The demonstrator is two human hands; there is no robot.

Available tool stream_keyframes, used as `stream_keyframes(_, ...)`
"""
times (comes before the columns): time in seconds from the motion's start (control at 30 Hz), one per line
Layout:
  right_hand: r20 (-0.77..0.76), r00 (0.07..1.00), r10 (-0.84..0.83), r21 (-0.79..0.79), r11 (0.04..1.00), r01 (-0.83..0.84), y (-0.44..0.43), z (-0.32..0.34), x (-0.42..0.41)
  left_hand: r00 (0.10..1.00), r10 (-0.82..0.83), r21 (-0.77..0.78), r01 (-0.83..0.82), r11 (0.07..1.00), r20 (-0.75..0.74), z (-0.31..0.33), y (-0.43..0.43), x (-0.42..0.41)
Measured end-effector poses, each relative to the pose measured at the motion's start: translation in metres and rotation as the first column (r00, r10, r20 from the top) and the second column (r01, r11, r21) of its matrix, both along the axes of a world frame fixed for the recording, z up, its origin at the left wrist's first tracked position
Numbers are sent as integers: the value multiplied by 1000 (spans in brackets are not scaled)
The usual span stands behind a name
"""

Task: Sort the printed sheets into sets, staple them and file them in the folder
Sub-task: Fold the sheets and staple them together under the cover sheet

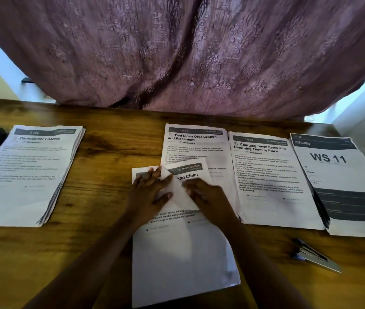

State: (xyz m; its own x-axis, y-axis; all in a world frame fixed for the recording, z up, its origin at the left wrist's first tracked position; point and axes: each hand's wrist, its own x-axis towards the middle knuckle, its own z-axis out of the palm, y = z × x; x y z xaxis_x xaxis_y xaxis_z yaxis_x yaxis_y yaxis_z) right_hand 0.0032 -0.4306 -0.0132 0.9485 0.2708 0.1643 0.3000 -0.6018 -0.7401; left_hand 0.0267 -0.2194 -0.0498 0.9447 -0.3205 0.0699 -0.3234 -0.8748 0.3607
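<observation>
Squarely on the middle pile of sheets (183,259), the left hand (152,190) presses flat with fingers spread. The right hand (206,195) lies on the turned-back top sheet (186,175), though blur hides whether it pinches. Beyond lies the Bed Linen sheet (195,143); the Charging stack (270,179), WS 11 stack (342,186) and stapler (315,257) lie rightward, and the Dishwasher Loading stack (30,170) lies far left.
</observation>
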Motion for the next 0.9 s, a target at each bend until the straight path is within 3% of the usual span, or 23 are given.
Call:
stream_keyframes(0.07,63,990,-126,-200,970,136,-7,0,19,1000,-5,32,5,999,-6,-1,0,0)
stream_keyframes(0.13,-8,994,-109,-426,900,96,-12,-4,32,1000,-6,34,7,999,-13,1,1,-1)
stream_keyframes(0.2,-14,999,-47,-495,868,34,-14,-7,35,1000,-8,27,9,1000,-13,2,0,-1)
stream_keyframes(0.27,4,998,-70,-394,917,66,-13,-3,28,1000,5,21,-5,1000,-16,2,0,-2)
stream_keyframes(0.3,-5,987,-161,-305,940,152,-10,4,21,1000,15,16,-15,1000,-18,2,-1,-2)
stream_keyframes(0.37,-75,918,-389,-192,909,369,-2,16,9,999,34,-4,-34,999,-22,4,-2,-2)
stream_keyframes(0.43,-178,881,-438,-89,899,429,4,21,1,998,59,-77,-61,995,-31,6,-4,-3)
stream_keyframes(0.5,-175,949,-263,9,963,269,9,20,-7,995,77,-251,-91,964,-66,6,-3,-5)
stream_keyframes(0.53,-94,989,-115,-19,993,113,9,18,-10,994,62,-383,-91,919,-86,4,-1,-6)
stream_keyframes(0.6,59,982,178,-283,946,-155,8,6,-12,992,15,-626,-89,774,-123,2,3,-5)
stream_keyframes(0.63,51,967,251,-381,900,-213,7,1,-13,991,17,-654,-101,750,-134,1,4,-4)
stream_keyframes(0.67,15,963,271,-426,872,-239,6,-2,-14,990,18,-617,-102,781,-141,0,5,-2)
stream_keyframes(0.73,-72,968,239,-344,905,-249,6,0,-16,997,13,-270,-34,962,-77,-2,3,1)
stream_keyframes(0.77,-81,976,200,-261,941,-214,6,4,-16,999,6,-112,-10,994,-35,-2,1,1)
stream_keyframes(0.83,24,999,45,-149,988,-41,1,4,-2,1000,11,-32,-11,999,3,-5,-1,1)
stream_keyframes(0.9,69,993,-94,-288,951,110,-8,3,17,1000,14,-17,-14,1000,12,-6,0,2)
